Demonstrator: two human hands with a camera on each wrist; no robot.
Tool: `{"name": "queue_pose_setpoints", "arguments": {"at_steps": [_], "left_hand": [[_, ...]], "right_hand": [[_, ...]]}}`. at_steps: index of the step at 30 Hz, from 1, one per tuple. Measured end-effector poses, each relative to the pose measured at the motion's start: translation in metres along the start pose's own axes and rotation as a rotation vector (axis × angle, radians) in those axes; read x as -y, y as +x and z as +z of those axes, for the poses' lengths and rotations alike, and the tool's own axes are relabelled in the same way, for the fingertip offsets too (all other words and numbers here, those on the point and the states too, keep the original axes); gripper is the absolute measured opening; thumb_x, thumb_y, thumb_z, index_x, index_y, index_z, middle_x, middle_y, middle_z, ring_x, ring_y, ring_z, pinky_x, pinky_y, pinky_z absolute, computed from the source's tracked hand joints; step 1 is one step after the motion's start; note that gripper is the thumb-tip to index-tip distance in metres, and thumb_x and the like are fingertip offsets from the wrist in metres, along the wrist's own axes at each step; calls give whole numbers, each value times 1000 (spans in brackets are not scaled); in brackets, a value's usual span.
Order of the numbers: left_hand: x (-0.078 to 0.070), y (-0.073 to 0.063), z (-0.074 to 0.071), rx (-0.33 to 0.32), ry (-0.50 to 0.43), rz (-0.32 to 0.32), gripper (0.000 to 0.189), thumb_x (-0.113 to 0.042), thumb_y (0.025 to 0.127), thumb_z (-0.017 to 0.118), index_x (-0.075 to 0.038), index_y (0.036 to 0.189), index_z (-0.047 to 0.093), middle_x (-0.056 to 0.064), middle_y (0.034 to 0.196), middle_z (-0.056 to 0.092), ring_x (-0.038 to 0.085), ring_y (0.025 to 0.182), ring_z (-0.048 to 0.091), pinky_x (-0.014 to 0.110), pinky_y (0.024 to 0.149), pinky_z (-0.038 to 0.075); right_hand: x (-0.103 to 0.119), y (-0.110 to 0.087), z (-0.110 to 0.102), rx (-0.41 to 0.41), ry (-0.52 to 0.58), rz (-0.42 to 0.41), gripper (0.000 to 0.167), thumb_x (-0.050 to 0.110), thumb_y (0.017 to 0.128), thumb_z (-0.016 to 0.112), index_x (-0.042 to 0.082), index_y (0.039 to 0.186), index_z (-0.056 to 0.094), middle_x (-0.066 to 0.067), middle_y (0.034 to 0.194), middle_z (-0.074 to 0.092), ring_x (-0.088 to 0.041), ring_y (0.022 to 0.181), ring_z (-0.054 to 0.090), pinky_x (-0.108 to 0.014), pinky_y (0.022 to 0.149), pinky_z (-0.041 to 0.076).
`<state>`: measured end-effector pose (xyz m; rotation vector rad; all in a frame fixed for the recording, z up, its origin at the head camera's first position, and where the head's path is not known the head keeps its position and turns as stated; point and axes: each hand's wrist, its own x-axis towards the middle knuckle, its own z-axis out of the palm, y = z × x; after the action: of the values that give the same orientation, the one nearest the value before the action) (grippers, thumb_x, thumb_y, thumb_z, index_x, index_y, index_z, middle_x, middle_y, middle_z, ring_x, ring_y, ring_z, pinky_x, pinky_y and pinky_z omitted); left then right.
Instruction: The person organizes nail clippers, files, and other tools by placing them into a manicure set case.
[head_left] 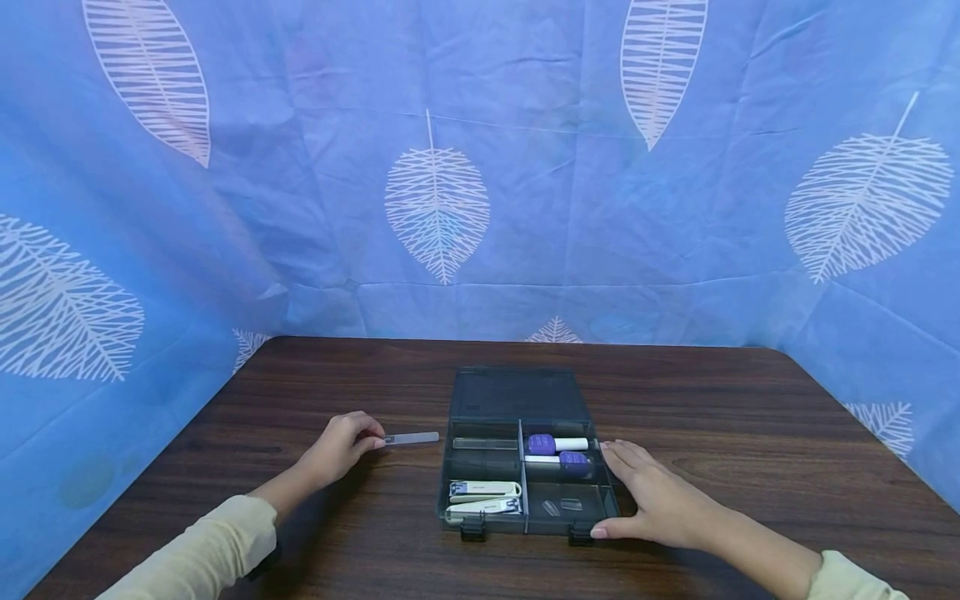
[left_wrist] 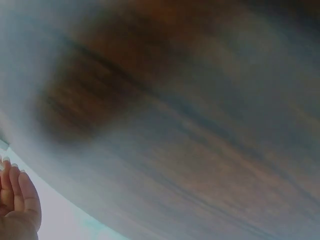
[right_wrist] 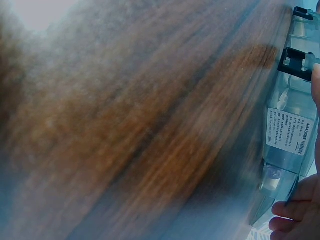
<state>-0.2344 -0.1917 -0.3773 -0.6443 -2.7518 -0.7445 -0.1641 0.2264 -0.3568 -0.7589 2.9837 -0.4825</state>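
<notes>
In the head view my left hand (head_left: 341, 446) pinches one end of a thin, pale translucent nail file (head_left: 411, 438), held just left of an open dark plastic case (head_left: 486, 423). My right hand (head_left: 656, 496) rests against the case's right side, its fingers fairly straight and its thumb at the front right corner. Two purple nail polish bottles (head_left: 542, 444) with white caps lie in the back right compartment. Two pale nail clippers (head_left: 483, 490) occupy the front left one. Small clear pieces (head_left: 572, 504) are at the front right. A clear strip (head_left: 483, 443) lies at the back left.
The case stands on a dark wooden table (head_left: 697, 400), lid laid back. Two black latches (head_left: 472, 528) stick out at its front. A white label (right_wrist: 290, 131) shows on the case in the right wrist view. Blue leaf-patterned cloth (head_left: 525, 208) hangs around the table.
</notes>
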Motion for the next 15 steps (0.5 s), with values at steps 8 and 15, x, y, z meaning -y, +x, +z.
{"name": "queue_pose_setpoints", "arguments": {"at_steps": [8,15], "left_hand": [[-3,0,-4,-37,-13,14,4,-6,84,65,-4,86,67,3,83,62,9,72,56,22,60,48],[-9,0,-9,-72,-37,29,3,-6,84,65,-5,85,68,2,82,62,7,71,55,21,60,48]], "right_hand": [[-1,1,1,-14,-6,5,104,69,71,61,-9,137,37,-30,140,38,-50,130,33,-65,96,34],[0,1,0,4,1,10,105,68,72,61,-8,138,35,-31,140,36,-50,130,31,-66,96,33]]}}
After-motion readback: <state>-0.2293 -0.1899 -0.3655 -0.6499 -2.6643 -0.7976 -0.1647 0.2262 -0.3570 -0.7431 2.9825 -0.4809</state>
